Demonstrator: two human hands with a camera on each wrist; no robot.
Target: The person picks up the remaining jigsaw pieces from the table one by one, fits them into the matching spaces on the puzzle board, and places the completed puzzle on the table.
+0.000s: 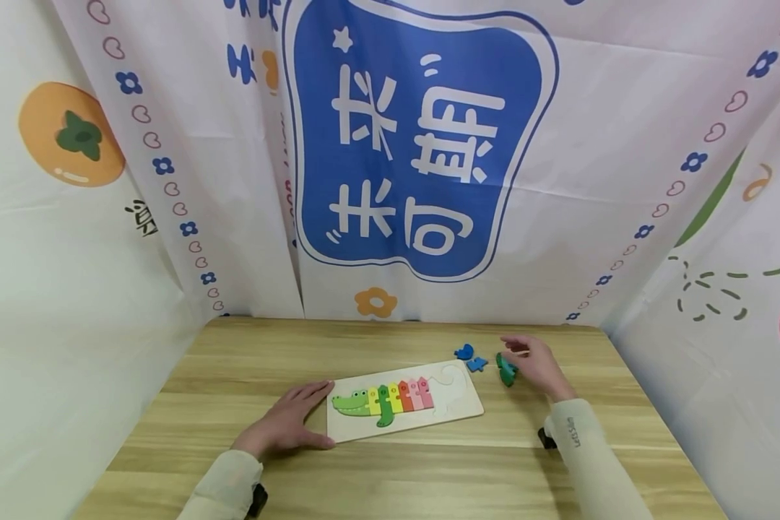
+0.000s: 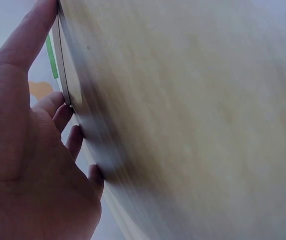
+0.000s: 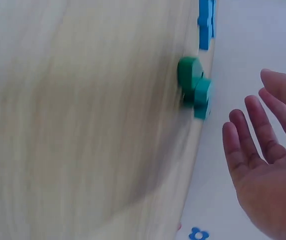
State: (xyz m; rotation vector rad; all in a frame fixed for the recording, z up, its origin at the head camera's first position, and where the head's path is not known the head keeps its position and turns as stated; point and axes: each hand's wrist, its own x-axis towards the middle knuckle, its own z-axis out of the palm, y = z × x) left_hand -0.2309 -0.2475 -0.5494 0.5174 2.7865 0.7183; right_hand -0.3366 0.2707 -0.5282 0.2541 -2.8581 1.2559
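Puzzle board [image 1: 455, 399], crocodile, lower centre of frame, laid on wooden table [image 1: 396, 480]; left end touched by left hand [image 1: 289, 419], fingers spread wide. Right hand [image 1: 538, 365], lower right: fingers parted, nothing held; green pieces [image 1: 507, 375] partly covered by it. Blue pieces [image 1: 477, 364] are set near the board's upper-right corner. Blue panel [image 1: 403, 144], upper centre: 未来可期, printed sideways. Right sleeve [image 1: 588, 448], lower right, is marked "Lets Slim".
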